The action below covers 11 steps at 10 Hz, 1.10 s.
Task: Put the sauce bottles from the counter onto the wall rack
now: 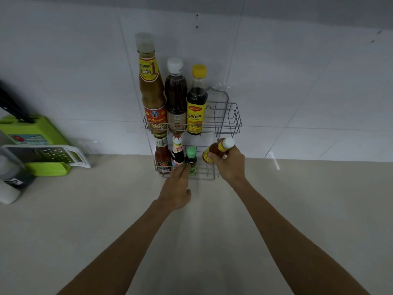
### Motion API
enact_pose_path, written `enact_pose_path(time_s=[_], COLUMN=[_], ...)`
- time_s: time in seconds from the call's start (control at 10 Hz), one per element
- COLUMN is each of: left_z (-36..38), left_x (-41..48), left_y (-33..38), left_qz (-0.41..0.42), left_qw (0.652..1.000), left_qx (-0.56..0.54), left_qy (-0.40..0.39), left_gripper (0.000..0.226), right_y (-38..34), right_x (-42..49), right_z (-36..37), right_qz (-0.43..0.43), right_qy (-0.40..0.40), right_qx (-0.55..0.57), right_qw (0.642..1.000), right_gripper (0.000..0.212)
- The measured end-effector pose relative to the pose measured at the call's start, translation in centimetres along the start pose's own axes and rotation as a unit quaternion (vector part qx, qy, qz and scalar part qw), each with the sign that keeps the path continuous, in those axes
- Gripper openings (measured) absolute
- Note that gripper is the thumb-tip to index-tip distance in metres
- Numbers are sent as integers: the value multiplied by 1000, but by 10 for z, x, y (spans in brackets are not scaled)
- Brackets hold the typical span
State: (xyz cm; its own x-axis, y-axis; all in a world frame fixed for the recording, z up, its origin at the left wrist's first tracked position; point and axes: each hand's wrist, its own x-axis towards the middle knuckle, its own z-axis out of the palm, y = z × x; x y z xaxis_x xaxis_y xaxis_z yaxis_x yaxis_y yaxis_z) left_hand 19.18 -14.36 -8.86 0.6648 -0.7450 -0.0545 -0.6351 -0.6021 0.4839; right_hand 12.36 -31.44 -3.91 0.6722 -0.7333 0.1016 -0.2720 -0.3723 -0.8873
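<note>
A two-tier wire wall rack (230, 118) hangs on the white tiled wall. Its upper tier holds a tall yellow-labelled sauce bottle (151, 92), a dark white-capped bottle (176, 96) and a yellow-capped dark bottle (196, 103). In the lower tier stand a red chilli sauce bottle (162, 155), a red-labelled dark bottle (177, 152) and a small green-capped bottle (191, 159). My right hand (230, 165) grips a small orange, white-capped sauce bottle (221, 148), tilted, over the lower tier's right end. My left hand (177, 189) has its fingers stretched out, touching the lower tier's front by the green-capped bottle.
A beige counter (106, 220) runs below the rack. At the left stand a green knife block (32, 133) with a black handle, a white grater (49, 155) and a white and dark container (10, 184).
</note>
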Motion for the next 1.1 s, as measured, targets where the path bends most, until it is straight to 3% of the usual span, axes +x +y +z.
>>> enact_pose_path(time_s=[0.5,0.7,0.9,1.1], left_z=[7,5,1,-16], left_x=[4,7,4,-10], left_y=[-11,-14,-12,-8], left_qz=[-1,-2,-14,-13], left_qw=[999,999,998,998], left_qx=[32,28,4,-28], left_qy=[-12,-27,-61,-54], left_gripper=[90,91,97,98], right_y=[24,23,22,18], right_x=[43,43,35,10], right_z=[37,36,31,15], right_qz=[17,20,76,69], right_qy=[-162,-185,-215,-189], right_qx=[-156,-180,-146,-178], right_qw=[974,966,963,963], right_gripper=[35,35,57,71])
